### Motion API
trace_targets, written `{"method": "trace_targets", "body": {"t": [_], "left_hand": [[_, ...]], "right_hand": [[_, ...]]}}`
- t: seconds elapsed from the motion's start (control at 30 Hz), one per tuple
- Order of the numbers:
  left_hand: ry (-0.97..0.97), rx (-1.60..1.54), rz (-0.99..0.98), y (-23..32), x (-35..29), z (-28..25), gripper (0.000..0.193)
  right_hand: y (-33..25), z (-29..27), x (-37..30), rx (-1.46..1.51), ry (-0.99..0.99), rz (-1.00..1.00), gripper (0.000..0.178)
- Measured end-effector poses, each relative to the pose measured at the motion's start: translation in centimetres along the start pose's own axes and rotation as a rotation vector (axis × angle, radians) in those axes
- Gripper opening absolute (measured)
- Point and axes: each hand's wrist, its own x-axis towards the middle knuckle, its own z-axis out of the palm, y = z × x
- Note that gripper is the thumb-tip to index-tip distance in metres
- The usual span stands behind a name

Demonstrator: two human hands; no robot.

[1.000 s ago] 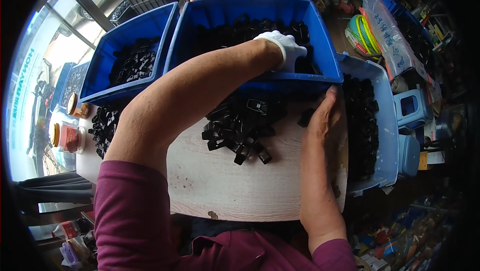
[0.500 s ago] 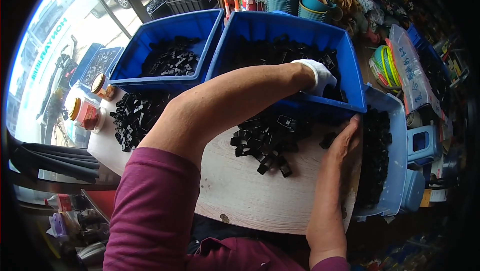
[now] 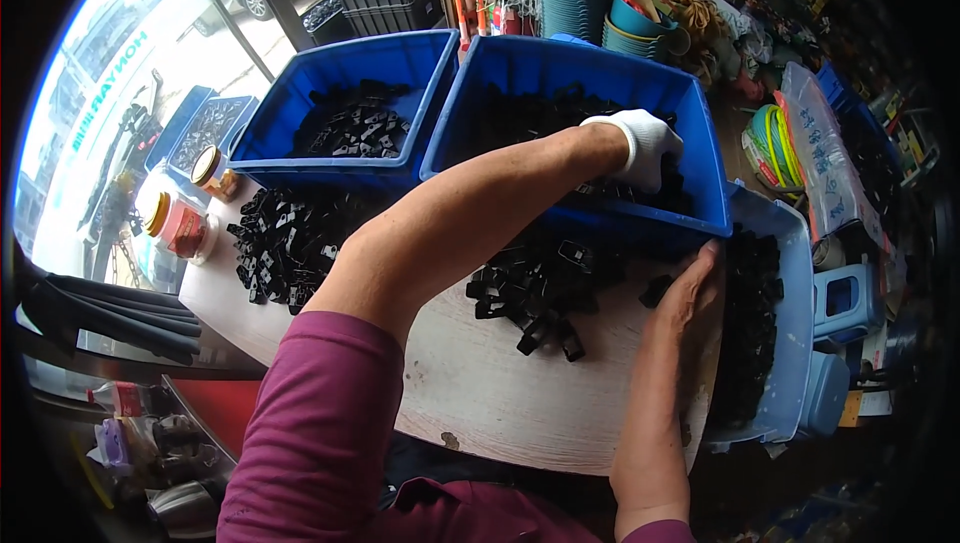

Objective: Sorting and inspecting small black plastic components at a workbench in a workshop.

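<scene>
My left hand (image 3: 648, 150), in a white glove, is down inside the right-hand blue bin (image 3: 712, 183). Its fingers look curled among black plastic parts (image 3: 575, 108); what they hold, if anything, is hidden. Bare and stretched out, my right hand (image 3: 692, 281) rests on the right side of the table, fingertips against the bin's near right corner. A single black part (image 3: 655, 291) lies beside that hand. Between my arms, a loose pile of black clip-like parts (image 3: 540, 288) spreads over the pale table (image 3: 500, 398).
Another blue bin (image 3: 330, 168) of black parts stands at left, with a heap of parts (image 3: 285, 243) before it. Two lidded jars (image 3: 185, 228) sit at the table's left edge. A light-blue tub (image 3: 790, 343) flanks the right edge, near a blue stool (image 3: 845, 303).
My left hand has lifted slightly within the bin, showing more of the glove. My right hand stays at the corner. The whole view has shifted a little.
</scene>
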Motion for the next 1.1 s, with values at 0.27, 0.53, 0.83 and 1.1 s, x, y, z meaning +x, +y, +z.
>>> {"method": "trace_targets", "body": {"t": [0.27, 0.53, 0.83, 1.1], "left_hand": [[0.409, -0.132, 0.098, -0.5, -4.4, -1.4, 0.038], [0.890, -0.021, 0.373, 2.4, -12.3, 0.9, 0.029], [0.672, 0.033, 0.266, 1.3, -17.5, 8.5, 0.042], [0.587, 0.101, 0.150, 2.3, -18.7, 7.3, 0.040]], "right_hand": [[-1.4, 0.5, -0.8, -0.018, 0.006, -0.047, 0.064], [-0.8, -0.2, 0.3, -0.151, -0.021, -0.149, 0.062], [-1.8, 0.9, -0.7, -0.064, -0.007, -0.123, 0.064], [-2.1, 1.0, -0.9, -0.040, 0.011, -0.091, 0.065]]}}
